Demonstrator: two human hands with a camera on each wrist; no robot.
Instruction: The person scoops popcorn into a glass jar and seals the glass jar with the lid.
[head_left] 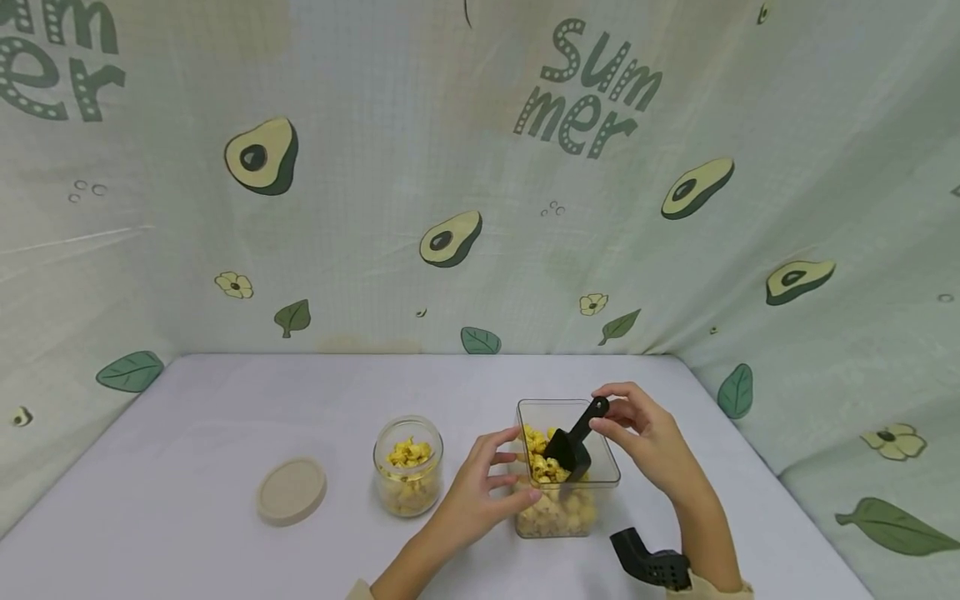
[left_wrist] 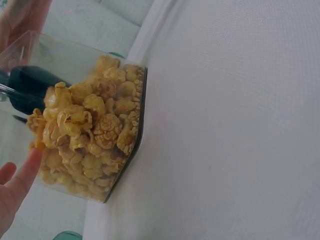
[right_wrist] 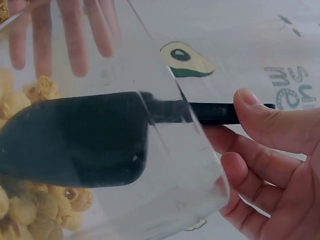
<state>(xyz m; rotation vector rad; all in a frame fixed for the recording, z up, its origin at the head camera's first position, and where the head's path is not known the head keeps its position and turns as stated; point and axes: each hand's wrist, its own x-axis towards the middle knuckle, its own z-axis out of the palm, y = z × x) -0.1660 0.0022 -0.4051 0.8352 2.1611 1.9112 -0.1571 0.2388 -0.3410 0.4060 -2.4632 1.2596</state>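
A clear square container (head_left: 566, 510) of yellow popcorn (left_wrist: 95, 125) stands on the right half of the table. My right hand (head_left: 647, 433) pinches the handle end of a black scoop (head_left: 570, 450) between thumb and fingers. The scoop's bowl is down inside the container among the popcorn, as the right wrist view shows through the clear wall (right_wrist: 175, 165). My left hand (head_left: 491, 479) is at the container's left side, its fingers spread and fairly straight beside the wall, the thumb near the front corner. Contact along every finger cannot be made out.
Left of the container stands an open round glass jar (head_left: 408, 487) partly filled with popcorn. Farther left, a flat beige round lid (head_left: 292, 492) lies on the white table (head_left: 187, 433). An avocado-print cloth (head_left: 360, 167) hangs behind the table.
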